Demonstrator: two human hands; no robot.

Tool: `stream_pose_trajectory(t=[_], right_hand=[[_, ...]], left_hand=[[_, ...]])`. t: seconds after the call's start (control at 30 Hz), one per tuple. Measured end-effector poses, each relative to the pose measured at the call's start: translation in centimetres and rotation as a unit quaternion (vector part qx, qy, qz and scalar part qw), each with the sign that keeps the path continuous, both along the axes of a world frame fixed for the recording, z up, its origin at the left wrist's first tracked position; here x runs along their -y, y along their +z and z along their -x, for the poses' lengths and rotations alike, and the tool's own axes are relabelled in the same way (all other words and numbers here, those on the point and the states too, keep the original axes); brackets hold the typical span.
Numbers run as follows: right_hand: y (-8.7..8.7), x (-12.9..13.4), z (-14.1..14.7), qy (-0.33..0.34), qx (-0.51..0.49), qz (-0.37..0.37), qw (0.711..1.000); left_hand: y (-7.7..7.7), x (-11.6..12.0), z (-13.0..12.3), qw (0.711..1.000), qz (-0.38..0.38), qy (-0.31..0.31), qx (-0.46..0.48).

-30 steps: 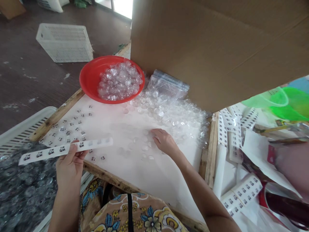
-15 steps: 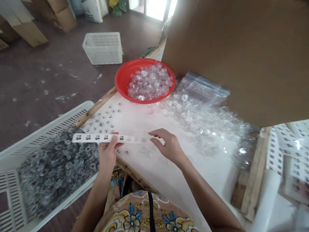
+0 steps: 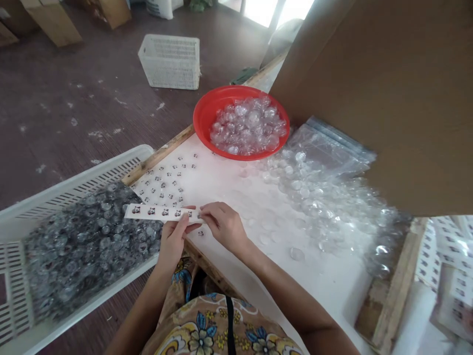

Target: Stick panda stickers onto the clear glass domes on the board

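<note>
So the sticker strip (image 3: 151,211) is up in front of the person, over the near left edge of the white tabletop (image 3: 314,291). Its long axis runs nearly straight across the view, left to right, with the left end just a touch farther away. The printed side faces up, with a single row of little panda pictures along it.

The left hand (image 3: 173,239) has its grip clamped on the strip — thumb on top, fingers underneath — close to the right end, so the longer part sticks out left toward the big crate (image 3: 86,172) of clear, dark-looking pieces (image 3: 99,241). The right hand (image 3: 226,228) comes in from the other side, grip together, fingertips right at the strip's right end. Can't tell if they pinch the strip itself or one sticker.

Just beyond the strip, small panda pieces (image 3: 163,185) lie scattered on the tabletop. Farther back there's a red basin (image 3: 204,118) holding clear plastic pieces (image 3: 251,123), and right of it some plastic bags (image 3: 328,145) beside a loose spread of clear discs (image 3: 321,202) — cardboard (image 3: 391,98) rises behind those. An upright white basket (image 3: 172,66) sits on the floor (image 3: 111,108).
</note>
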State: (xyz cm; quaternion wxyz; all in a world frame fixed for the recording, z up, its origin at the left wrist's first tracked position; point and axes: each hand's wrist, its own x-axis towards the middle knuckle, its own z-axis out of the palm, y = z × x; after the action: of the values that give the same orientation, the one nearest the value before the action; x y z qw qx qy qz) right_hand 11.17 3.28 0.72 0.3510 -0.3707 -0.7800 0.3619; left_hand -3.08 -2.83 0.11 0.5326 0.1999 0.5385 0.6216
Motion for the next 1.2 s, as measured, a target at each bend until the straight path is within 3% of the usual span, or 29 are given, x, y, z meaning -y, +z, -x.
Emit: stream_pose_trajectory(t=[0.1,0.17,0.23,0.37,0.63,0.87,1.03,1.1,1.2], right_hand=[[0.2,-2.2,-0.6,-0.047,-0.115,0.116,0.985],[-0.2,-4.4,-1.3,-0.108,-0.133,0.177,0.969],[-1.1,-6.5,-2.2,-0.135,-0.081,0.201,0.967],[-3.1,-8.6,-3.0,-0.124,0.056,0.193,0.972],[-3.6,-8.5,-2.1,-0.102,0.159,0.148,0.971],[-3.8,-8.0,-0.9,-0.125,0.259,0.038,0.957],[-3.1,-8.1,-1.0,-0.148,0.266,0.071,0.95],[-2.2,-7.4,-0.7,-0.141,0.233,0.062,0.96],[-0.6,-5.1,0.5,-0.04,0.119,0.094,0.988]], left_hand=[[-0.2,-0.2,1.1,0.999,0.0,0.041,0.023],[-0.4,-0.2,2.2,0.997,-0.002,0.078,0.021],[-0.5,-0.1,3.4,0.994,-0.005,0.106,0.015],[-0.6,0.2,5.0,0.992,0.0,0.124,0.012],[-0.9,0.1,4.7,0.991,0.016,0.129,0.035],[-1.0,0.2,4.2,0.995,0.015,0.094,0.025],[-1.2,0.5,3.2,0.999,0.007,0.049,0.005],[-1.3,0.7,2.8,0.999,0.01,0.034,-0.004],[-1.5,0.7,2.1,0.999,0.016,0.02,-0.025]])
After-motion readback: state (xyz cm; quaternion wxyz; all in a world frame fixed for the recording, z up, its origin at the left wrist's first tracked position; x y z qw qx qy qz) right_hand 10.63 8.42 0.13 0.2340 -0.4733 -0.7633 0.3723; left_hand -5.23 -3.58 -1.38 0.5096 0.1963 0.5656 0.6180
